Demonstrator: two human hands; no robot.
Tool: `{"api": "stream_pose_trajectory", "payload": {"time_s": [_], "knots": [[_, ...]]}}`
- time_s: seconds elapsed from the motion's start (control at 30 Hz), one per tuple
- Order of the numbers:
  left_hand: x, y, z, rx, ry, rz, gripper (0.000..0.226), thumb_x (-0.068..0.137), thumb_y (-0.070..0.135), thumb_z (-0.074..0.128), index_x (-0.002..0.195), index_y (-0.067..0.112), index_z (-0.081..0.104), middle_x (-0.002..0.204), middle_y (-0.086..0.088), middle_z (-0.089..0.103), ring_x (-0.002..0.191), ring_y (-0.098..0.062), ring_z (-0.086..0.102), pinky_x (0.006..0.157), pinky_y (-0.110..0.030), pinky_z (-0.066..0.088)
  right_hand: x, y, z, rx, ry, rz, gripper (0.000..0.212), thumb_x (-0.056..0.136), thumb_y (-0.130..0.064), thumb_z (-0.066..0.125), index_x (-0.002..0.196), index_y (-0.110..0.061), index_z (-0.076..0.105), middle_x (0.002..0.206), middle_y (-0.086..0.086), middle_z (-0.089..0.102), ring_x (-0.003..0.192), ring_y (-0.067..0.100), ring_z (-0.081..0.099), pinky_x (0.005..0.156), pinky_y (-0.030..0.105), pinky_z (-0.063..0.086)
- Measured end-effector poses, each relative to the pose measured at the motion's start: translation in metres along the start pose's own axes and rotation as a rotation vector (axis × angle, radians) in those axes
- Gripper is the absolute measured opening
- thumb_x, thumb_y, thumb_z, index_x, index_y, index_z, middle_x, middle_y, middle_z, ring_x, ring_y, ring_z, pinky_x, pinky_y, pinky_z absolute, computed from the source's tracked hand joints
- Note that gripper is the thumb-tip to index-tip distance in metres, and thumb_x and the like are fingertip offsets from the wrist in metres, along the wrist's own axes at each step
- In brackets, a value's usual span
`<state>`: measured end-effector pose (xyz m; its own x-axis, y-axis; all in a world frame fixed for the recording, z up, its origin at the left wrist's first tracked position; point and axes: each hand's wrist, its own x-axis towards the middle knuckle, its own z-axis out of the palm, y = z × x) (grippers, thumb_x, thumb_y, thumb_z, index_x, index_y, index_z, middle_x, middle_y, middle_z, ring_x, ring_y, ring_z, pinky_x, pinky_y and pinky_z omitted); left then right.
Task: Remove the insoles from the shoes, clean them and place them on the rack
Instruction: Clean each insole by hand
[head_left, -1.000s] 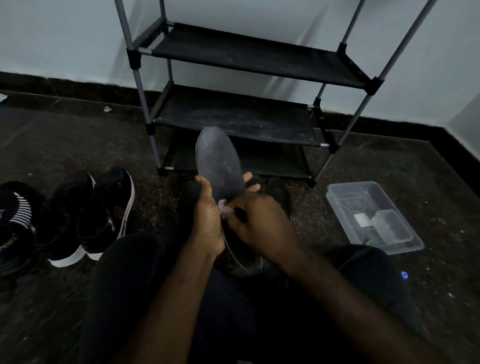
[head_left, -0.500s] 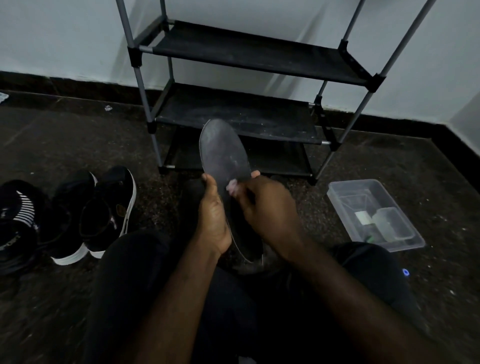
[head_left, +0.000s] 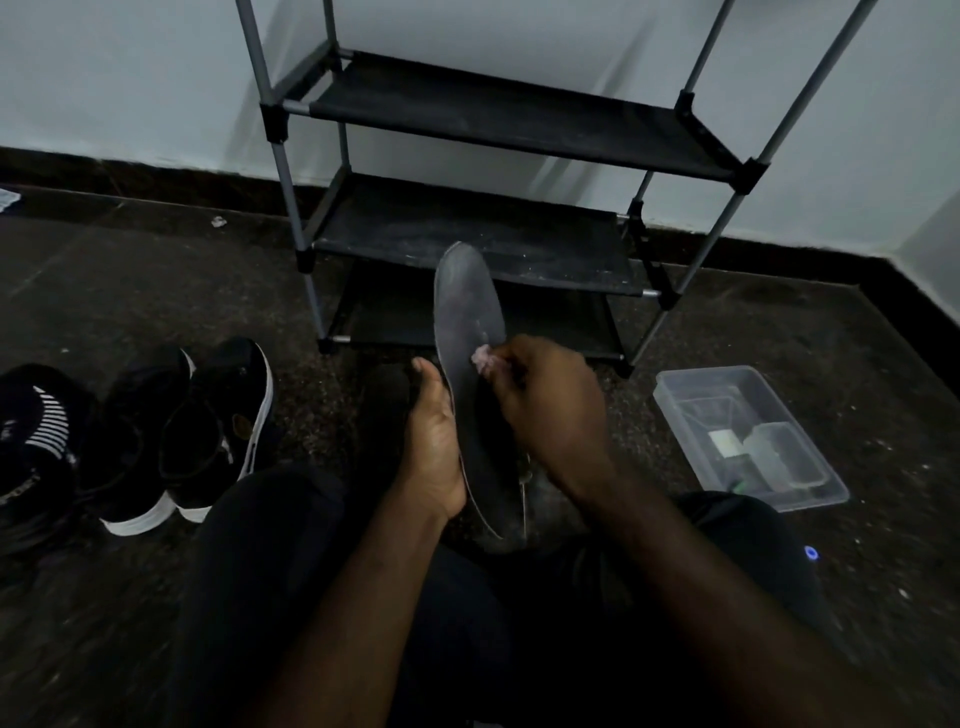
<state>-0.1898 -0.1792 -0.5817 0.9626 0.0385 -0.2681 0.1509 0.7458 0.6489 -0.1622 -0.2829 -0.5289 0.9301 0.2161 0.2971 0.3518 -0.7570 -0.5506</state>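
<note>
Three shoes stand on the floor (head_left: 130, 291) at the far left: a striped shoe (head_left: 39, 441) and, just beside it, two black sneakers (head_left: 176, 431) with white soles, their openings too dark to show whether insoles are inside. Nearer the middle, another dark shoe (head_left: 382, 410) lies just behind the left hand (head_left: 434, 447). That hand's grip is clenched round the long left edge of the insole (head_left: 467, 322), thumb up along the edge. It holds the insole tilted, toe end raised in front of the rack (head_left: 519, 124) and heel end down over the lap. The right hand (head_left: 550, 410) pinches a small pinkish wad (head_left: 483, 358) against the insole's face near its middle. Further right, a clear plastic box (head_left: 753, 441) sits on the floor near the rack's foot, its contents hard to make out.

The step in hand looks like cleaning: the insole is out of its shoe and under the wad, and the shelves in view show no insole. Next would likely be working the wad over the rest of the surface, with the left grip bracing the thin sole against bending, then laying it flat on a shelf.
</note>
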Motion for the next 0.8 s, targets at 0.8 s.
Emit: {"api": "stream_pose_trajectory", "payload": {"time_s": [0.8], "knots": [[0.001,0.004,0.000,0.058,0.037,0.059,0.077,0.092,0.071,0.022,0.126,0.015,0.062,0.126,-0.015,0.065,0.117,-0.027,0.062,0.102,-0.046,0.047,0.004,0.000,-0.003,-0.106,-0.086,-0.132,0.021,0.092,-0.045,0.055,0.094,-0.029,0.068,0.091,-0.006,0.059,0.078,0.011,0.058,0.067,0.032,0.051]]}}
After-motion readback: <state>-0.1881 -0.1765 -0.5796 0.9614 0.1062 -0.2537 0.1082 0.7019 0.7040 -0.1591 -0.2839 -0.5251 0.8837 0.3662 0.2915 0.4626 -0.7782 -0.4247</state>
